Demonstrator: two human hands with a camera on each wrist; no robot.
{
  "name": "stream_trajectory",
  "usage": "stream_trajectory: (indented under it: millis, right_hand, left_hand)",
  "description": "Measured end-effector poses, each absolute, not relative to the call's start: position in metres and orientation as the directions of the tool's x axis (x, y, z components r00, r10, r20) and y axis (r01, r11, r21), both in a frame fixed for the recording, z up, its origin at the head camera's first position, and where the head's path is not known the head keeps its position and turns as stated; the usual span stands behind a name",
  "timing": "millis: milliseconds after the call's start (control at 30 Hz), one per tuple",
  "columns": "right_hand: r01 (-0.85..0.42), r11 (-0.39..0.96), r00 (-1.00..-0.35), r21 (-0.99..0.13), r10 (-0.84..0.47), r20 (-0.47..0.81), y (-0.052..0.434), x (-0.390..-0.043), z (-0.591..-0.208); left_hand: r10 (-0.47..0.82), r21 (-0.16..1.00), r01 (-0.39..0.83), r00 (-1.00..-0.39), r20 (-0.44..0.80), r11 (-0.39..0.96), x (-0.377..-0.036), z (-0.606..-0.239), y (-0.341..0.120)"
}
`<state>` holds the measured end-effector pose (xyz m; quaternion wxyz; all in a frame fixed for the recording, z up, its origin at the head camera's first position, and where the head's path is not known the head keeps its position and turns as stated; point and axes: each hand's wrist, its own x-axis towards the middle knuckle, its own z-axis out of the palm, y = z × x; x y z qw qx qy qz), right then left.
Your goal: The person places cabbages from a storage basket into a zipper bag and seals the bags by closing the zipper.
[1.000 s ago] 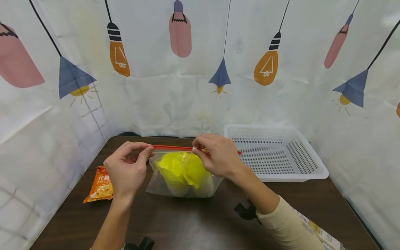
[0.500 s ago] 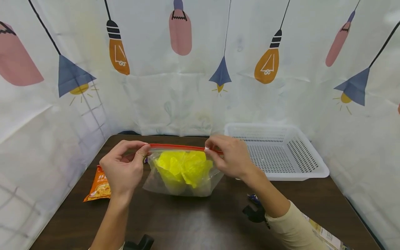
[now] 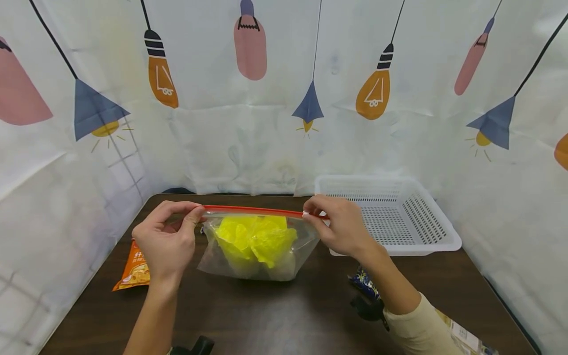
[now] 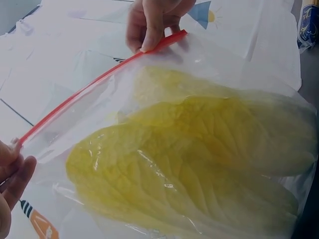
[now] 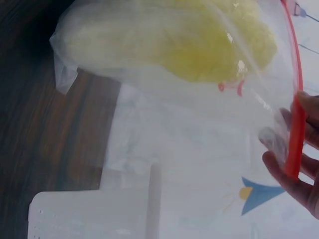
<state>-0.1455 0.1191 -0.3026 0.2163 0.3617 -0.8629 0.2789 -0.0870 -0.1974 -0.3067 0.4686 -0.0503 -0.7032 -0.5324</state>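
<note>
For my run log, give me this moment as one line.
left hand: pinches red zip strip | right hand: pinches strip's other end | clear bag: holds yellow leaves, on table

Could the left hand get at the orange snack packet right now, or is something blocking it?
Probably yes, but not freely. The orange snack packet lies uncovered on the table just below the left hand. That hand, though, pinches one end of the zip bag's red strip, while the right hand pinches the other.
</note>
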Motion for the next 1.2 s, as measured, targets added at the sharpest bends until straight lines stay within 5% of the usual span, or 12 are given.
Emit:
stream_trajectory:
  millis: [800, 1200]
  right_hand:
    - [-0.720, 0.551, -0.688, -0.422, -0.485, 0.540, 0.155, -0.149, -0.307]
    - [-0.697, 0.511, -0.717, -0.504, -0.461, 0.524, 0.163, -0.149, -0.303]
  left_hand:
    - [-0.485, 0.701, 0.648, -0.530, 0.696, 0.297, -0.087, -0.307, -0.202]
    - [-0.491, 0.730, 0.559, -0.543, 0.681, 0.394, -0.083, -0.305, -0.205]
